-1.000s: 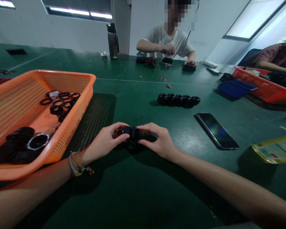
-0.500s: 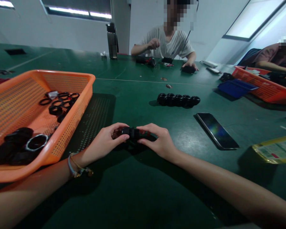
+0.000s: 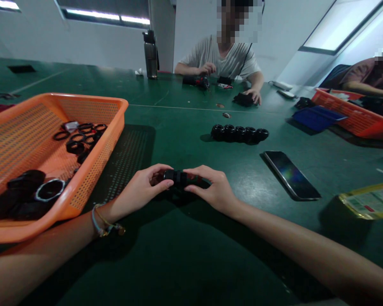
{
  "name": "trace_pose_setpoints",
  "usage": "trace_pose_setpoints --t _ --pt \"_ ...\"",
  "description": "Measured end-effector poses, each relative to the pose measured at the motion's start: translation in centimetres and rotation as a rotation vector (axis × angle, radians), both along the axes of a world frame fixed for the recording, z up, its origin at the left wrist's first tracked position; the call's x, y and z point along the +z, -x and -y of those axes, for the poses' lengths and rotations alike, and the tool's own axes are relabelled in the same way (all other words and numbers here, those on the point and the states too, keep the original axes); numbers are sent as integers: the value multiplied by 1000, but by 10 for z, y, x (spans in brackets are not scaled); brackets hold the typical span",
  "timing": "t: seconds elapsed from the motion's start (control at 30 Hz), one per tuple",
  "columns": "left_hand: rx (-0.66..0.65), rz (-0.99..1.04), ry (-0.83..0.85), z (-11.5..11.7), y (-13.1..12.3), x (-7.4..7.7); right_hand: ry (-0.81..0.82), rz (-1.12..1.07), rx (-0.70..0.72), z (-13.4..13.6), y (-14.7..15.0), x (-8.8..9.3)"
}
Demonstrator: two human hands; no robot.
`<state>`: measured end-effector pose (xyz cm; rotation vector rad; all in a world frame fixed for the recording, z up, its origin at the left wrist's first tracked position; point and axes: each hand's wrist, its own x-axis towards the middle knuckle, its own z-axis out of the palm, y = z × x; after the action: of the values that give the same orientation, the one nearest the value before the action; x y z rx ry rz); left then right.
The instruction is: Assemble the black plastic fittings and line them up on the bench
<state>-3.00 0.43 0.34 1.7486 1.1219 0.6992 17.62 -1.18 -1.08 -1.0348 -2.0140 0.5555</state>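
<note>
A black cable gland [image 3: 178, 177], ribbed and lying sideways, is held between my two hands over the green table [image 3: 185, 263]. My left hand [image 3: 150, 180] pinches its left end between thumb and fingers. At the right end, the fingertips and thumb of my right hand [image 3: 212, 185] grip it. Beyond my hands stands a row of several similar black glands [image 3: 240, 133]. To my left, an orange basket [image 3: 115, 140] holds black ring nuts [image 3: 78, 138] and darker black parts [image 3: 25, 182].
A phone [image 3: 290, 175] and a yellow-edged box [image 3: 368, 199] lie to the right. Across the table sits a person [image 3: 223, 59] near a power tool [image 3: 196, 81]. A bottle [image 3: 151, 55] stands at the back. A blue tray [image 3: 319, 117] and another orange basket [image 3: 357, 119] are far right.
My hands and the cable gland stay almost still. Across the table, the person's hand has moved a dark item slightly nearer and to the left, and their other hand has lowered.
</note>
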Motion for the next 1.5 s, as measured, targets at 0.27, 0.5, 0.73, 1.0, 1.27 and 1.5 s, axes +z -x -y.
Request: trace_pose_setpoints --t 0.27,0.5,0.73,1.0,1.27,1.5 --pt "2 2 -2 0 1 1 4 13 1 0 1 1" --pt "3 16 -3 0 1 0 -4 -3 25 0 0 1" --pt "9 14 6 1 0 2 -11 -19 6 0 1 -1" --pt "3 19 7 1 0 2 10 -16 3 0 1 1" --pt "-2 17 8 0 0 2 39 -17 5 0 0 -1" --pt "-8 17 5 0 1 1 21 -39 8 1 1 0"
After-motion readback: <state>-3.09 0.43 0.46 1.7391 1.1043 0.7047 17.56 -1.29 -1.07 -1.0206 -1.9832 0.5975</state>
